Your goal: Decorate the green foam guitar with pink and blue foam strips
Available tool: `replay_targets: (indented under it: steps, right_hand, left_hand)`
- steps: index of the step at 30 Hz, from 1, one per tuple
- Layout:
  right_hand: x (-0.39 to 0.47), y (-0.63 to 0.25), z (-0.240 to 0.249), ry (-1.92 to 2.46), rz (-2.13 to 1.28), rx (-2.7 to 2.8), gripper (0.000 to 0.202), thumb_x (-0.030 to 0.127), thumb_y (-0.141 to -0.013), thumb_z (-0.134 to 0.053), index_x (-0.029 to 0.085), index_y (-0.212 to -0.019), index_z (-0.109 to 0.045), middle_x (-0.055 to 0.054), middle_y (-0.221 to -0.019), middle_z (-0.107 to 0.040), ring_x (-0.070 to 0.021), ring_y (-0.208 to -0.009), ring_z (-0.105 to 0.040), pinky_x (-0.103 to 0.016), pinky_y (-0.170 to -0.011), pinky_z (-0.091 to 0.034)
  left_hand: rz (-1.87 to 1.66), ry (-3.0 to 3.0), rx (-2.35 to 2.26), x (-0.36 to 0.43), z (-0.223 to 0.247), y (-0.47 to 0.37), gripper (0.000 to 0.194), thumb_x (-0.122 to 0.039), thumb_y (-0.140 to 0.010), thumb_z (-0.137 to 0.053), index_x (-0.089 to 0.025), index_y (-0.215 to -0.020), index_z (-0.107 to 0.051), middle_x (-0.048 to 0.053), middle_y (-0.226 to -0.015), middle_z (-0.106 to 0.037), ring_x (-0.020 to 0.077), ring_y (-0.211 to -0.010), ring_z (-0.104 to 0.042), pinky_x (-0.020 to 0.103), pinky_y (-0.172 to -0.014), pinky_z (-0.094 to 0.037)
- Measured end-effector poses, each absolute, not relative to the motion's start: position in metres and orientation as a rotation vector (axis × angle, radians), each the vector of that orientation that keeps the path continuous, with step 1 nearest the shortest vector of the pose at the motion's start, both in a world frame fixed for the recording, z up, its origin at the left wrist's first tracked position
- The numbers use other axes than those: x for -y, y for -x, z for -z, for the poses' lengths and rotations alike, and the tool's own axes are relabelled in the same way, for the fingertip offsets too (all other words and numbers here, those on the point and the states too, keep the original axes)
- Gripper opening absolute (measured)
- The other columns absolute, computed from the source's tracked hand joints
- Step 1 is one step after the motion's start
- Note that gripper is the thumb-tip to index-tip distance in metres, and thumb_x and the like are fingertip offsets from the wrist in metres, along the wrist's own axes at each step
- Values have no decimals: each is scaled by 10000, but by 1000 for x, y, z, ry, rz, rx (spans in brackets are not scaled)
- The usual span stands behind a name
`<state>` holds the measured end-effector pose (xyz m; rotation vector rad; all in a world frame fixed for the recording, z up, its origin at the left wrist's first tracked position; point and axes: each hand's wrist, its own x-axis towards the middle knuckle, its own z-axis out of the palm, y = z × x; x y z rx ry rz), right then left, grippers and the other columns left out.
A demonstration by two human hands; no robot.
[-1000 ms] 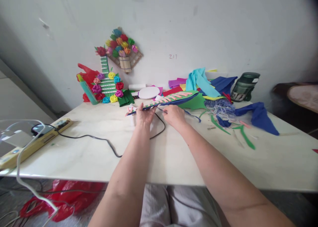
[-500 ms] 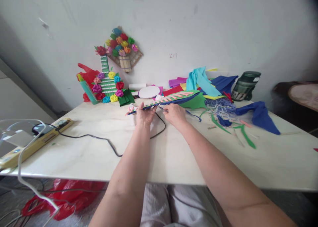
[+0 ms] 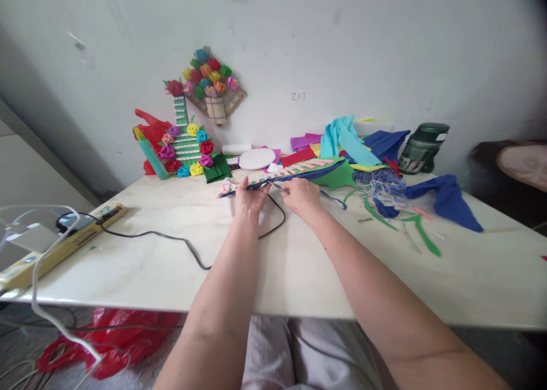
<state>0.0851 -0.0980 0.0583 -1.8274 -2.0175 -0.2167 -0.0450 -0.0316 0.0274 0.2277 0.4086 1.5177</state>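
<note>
My left hand (image 3: 251, 197) is closed around the near edge of a flat craft panel (image 3: 305, 169), held tilted above the table. The panel has a green face with rows of pale pink strips and a dark blue underside. My right hand (image 3: 302, 195) is closed on a pair of scissors (image 3: 277, 187); only the slim grey blades show, pointing left at the panel's lower blue edge. The scissors' handles are hidden in my fingers. A narrow blue strip (image 3: 334, 198) trails out to the right of my right hand.
A paper-flower guitar (image 3: 187, 145) leans on the wall at left. A black cable (image 3: 162, 233) crosses the table from a power strip (image 3: 81, 236). Coloured paper (image 3: 344, 139), tangled yarn (image 3: 378, 185) and green scraps (image 3: 427, 239) lie right, near a dark bottle (image 3: 423, 148).
Both hands hold nearly the same place and grip. The panel's far right end has dipped very slightly.
</note>
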Motion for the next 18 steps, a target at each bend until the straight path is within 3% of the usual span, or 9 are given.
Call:
replay_targets:
  steps: [18]
  right_hand:
    - [97, -87, -56, 1867, 200, 2014, 286, 287, -807, -465, 264, -993, -681, -56, -1031, -672, -205, -934, -609, -295, -759, -452]
  left_hand:
    - [-1515, -248, -422, 29, -24, 45, 95, -204, -774, -451, -176, -683, -462, 76, -779, -608, 241, -885, -612, 495, -834, -482]
